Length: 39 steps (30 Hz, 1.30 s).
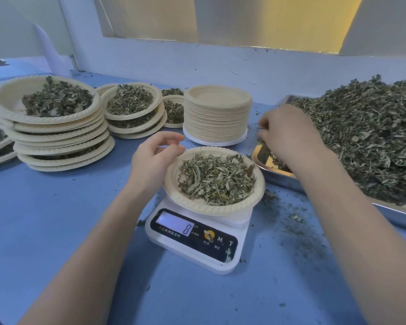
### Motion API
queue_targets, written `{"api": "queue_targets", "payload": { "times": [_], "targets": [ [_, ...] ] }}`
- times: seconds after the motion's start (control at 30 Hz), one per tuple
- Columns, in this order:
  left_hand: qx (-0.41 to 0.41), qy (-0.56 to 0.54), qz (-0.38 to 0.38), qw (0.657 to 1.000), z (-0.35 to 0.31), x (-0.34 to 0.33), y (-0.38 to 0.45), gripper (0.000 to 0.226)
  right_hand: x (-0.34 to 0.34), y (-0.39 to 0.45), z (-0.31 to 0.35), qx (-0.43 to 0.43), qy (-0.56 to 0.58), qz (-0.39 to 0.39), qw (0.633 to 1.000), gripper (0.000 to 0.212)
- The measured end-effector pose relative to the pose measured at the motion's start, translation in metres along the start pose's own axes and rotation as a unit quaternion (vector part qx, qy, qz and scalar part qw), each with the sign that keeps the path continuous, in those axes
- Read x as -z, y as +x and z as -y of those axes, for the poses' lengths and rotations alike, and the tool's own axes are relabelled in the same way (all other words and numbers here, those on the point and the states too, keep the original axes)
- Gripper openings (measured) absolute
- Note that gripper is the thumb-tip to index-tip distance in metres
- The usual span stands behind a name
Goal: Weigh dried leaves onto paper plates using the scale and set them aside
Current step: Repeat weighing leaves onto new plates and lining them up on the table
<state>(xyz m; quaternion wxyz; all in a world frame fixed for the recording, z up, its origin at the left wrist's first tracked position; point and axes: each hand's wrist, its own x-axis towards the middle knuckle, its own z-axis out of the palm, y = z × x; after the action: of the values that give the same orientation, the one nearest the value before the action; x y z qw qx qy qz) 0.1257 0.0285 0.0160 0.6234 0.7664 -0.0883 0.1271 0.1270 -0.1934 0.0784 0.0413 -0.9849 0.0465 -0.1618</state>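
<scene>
Left arm: bare forearm is extended from the lower left edge of the view, angled up and to the right.
Left hand (154, 158): held palm-inward with wrist slightly bent; fingers (171, 138) are loosely curled, thumb lies just below them; nothing is seen clasped in the grip.
Left hand contact: heel and thumb side sit just beside a plate rim; actual touching cannot be told.
Right arm: bare forearm is extended from the lower right corner, angled up and to the left.
Right hand (288, 132): shown back-upward, wrist bent down; fingers are curled downward and leftward.
Right grip: fingertips (264, 127) are pinched together around a few dark dried leaf fragments (260, 129).
</scene>
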Motion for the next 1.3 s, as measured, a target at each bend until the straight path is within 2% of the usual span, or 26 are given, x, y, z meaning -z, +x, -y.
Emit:
{"api": "queue_targets", "payload": {
  "times": [0.07, 0.13, 0.23, 0.33, 0.47, 0.6, 0.87, 1.03, 1.17, 1.3],
  "targets": [
    [-0.002, 0.000, 0.000, 1.000, 0.000, -0.001, 0.000, 0.033, 0.000, -0.001, -0.007, -0.064, -0.077, 0.100, 0.990, 0.038],
    [-0.002, -0.001, 0.001, 1.000, 0.001, -0.001, 0.000, 0.033, 0.005, -0.002, -0.006, -0.027, -0.056, 0.160, 0.985, 0.044],
    [-0.002, 0.004, 0.000, 1.000, 0.002, -0.001, 0.001, 0.032, 0.019, -0.011, 0.006, 0.089, 0.088, 0.167, 0.978, 0.040],
    [-0.003, 0.005, -0.004, 1.000, 0.002, 0.000, 0.001, 0.034, 0.029, -0.025, 0.024, 0.164, 0.196, 0.215, 0.943, 0.034],
    [-0.002, 0.007, -0.006, 1.000, 0.002, 0.001, 0.002, 0.034, 0.029, -0.029, 0.032, 0.208, 0.142, 0.257, 0.933, 0.043],
    [-0.001, 0.001, -0.008, 1.000, 0.001, 0.001, 0.001, 0.034, 0.028, -0.030, 0.034, 0.224, 0.123, 0.287, 0.923, 0.041],
    [0.000, -0.004, -0.007, 1.000, 0.002, 0.002, 0.002, 0.034, 0.020, -0.032, 0.042, 0.245, 0.122, 0.290, 0.917, 0.026],
    [0.001, -0.002, -0.011, 1.000, 0.002, 0.002, 0.002, 0.034, 0.021, -0.031, 0.039, 0.243, 0.168, 0.222, 0.929, 0.009],
    [0.002, -0.002, -0.010, 1.000, 0.001, 0.002, 0.002, 0.033, 0.032, -0.026, 0.028, 0.213, 0.264, 0.134, 0.931, 0.008],
    [-0.001, 0.006, -0.009, 1.000, 0.002, 0.002, 0.002, 0.036, 0.035, -0.024, 0.025, 0.202, 0.293, 0.079, 0.931, 0.011]
  ]
}}
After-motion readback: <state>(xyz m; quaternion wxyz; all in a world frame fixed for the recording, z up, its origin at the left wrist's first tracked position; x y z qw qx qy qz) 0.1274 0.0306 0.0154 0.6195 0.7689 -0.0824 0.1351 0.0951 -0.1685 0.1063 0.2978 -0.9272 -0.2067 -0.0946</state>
